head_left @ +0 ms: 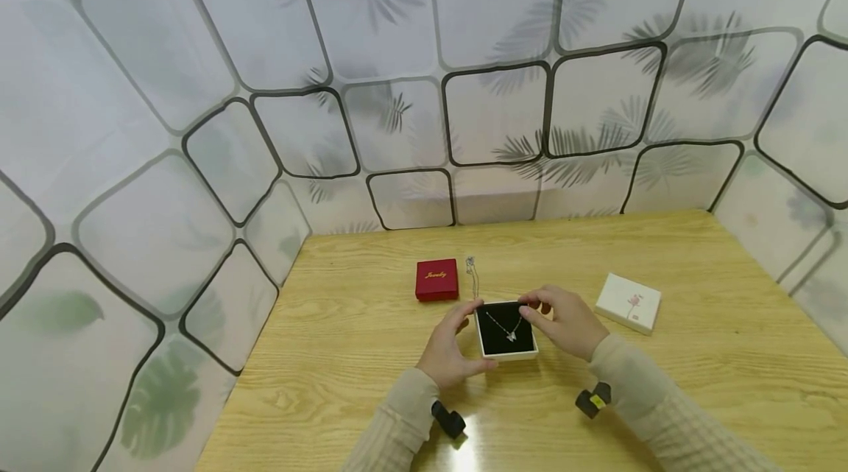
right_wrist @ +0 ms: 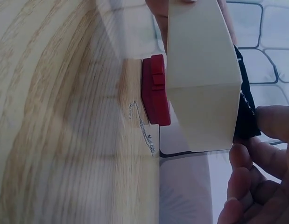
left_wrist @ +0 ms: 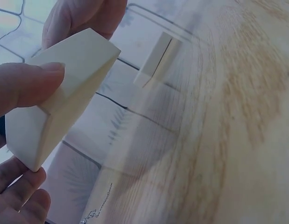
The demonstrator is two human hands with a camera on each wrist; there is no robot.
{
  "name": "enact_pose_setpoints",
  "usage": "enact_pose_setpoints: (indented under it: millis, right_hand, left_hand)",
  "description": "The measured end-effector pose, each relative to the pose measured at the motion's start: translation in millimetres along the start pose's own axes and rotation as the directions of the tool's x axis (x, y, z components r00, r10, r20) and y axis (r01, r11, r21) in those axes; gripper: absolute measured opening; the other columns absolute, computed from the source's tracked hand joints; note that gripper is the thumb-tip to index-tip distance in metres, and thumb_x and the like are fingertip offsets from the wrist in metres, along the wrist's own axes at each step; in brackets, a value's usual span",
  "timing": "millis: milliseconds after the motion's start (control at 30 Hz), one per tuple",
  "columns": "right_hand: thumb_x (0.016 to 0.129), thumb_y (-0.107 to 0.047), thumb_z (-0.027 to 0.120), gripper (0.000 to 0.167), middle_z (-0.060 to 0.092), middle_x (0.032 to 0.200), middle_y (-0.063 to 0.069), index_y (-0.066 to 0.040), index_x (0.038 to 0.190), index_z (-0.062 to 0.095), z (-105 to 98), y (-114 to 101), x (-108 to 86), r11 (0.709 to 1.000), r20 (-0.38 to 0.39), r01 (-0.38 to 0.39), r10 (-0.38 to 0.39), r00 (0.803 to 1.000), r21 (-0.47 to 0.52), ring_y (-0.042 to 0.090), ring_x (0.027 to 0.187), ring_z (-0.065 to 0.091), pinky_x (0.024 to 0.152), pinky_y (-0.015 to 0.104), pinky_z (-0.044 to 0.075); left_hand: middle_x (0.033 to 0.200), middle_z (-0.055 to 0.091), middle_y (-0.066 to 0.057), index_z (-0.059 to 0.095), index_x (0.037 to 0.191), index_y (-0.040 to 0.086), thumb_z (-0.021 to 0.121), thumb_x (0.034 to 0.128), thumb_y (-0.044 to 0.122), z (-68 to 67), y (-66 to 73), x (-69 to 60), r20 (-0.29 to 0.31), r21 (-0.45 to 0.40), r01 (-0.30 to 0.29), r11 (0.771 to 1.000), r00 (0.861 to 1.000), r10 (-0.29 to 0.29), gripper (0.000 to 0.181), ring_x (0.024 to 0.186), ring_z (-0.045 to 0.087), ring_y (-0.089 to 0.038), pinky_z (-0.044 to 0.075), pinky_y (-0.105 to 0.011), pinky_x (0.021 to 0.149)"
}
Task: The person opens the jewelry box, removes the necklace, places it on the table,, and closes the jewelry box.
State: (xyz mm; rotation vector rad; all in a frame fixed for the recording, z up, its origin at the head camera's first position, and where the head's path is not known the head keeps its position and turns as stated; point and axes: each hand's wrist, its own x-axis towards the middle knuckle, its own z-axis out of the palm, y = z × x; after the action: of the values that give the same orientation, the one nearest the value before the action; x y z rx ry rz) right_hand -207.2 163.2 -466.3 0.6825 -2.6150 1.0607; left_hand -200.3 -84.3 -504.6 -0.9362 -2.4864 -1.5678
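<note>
Head view: gripping the white box [head_left: 515,357] above the table [head_left: 331,339] with the left hand [head_left: 447,356], presumably to brace it, and pinching a corner of the black insert [head_left: 493,344] with the right hand [head_left: 563,321], likely to keep clear of the pendant necklace [head_left: 511,336] strung across it.

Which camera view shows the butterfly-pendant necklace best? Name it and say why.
The head view: it shows the butterfly-pendant necklace from above, laid out against the black insert. The right wrist view catches only a bit of chain; the left wrist view shows none, only the outside of the white box.
</note>
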Motion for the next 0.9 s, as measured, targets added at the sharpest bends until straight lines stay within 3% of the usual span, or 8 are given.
enact_pose_setpoints:
  millis: [167, 367, 533, 900]
  right_hand:
    - [0.093, -0.022, 0.065, 0.011, 0.061, 0.088, -0.01, -0.014, 0.101, 0.069, 2.0, 0.2, 1.1, 0.999, 0.021, -0.012, 0.011, 1.0, 0.034, 0.01, 0.078, 0.052, 0.066, 0.027, 0.046]
    - [0.094, -0.021, 0.064, 0.008, 0.061, 0.085, -0.012, -0.015, 0.099, 0.067, 2.7, -0.3, 0.6, 0.997, 0.046, -0.025, 0.022, 0.999, 0.075, 0.008, 0.076, 0.053, 0.065, 0.026, 0.046]
    - [0.095, -0.021, 0.063, 0.008, 0.061, 0.085, -0.012, -0.016, 0.099, 0.066, 2.0, -0.9, -1.3, 0.995, 0.064, -0.032, 0.026, 0.998, 0.098, 0.007, 0.076, 0.054, 0.065, 0.026, 0.047]
    - [0.097, -0.022, 0.059, 0.01, 0.062, 0.085, -0.011, -0.015, 0.1, 0.065, -0.1, -1.6, -2.3, 0.993, 0.064, -0.035, 0.028, 0.998, 0.113, 0.007, 0.074, 0.054, 0.064, 0.026, 0.047]
  left_hand:
    - [0.143, 0.045, -0.01, 0.038, 0.146, 0.017, 0.09, 0.0667, 0.019, -0.3, -0.7, -0.4, 0.005, 0.03, 0.007, 1.0, 1.0, -0.007, 0.095, 0.131, 0.041, -0.019, 0.039, -0.045, 0.105]
    - [0.147, 0.043, -0.001, 0.036, 0.147, 0.019, 0.089, 0.0682, 0.023, -0.9, 0.5, -1.5, 0.026, 0.092, 0.07, 0.993, 0.997, -0.072, 0.095, 0.134, 0.038, -0.017, 0.034, -0.042, 0.109]
    - [0.147, 0.041, 0.004, 0.037, 0.147, 0.014, 0.089, 0.0683, 0.023, -0.8, 0.1, -2.0, 0.04, 0.112, 0.1, 0.989, 0.994, -0.105, 0.095, 0.135, 0.038, -0.017, 0.032, -0.041, 0.111]
    - [0.14, 0.047, -0.001, 0.038, 0.146, 0.013, 0.09, 0.0663, 0.033, 0.6, -0.7, -3.4, 0.052, 0.167, 0.153, 0.974, 0.985, -0.164, 0.097, 0.126, 0.044, -0.018, 0.039, -0.039, 0.105]
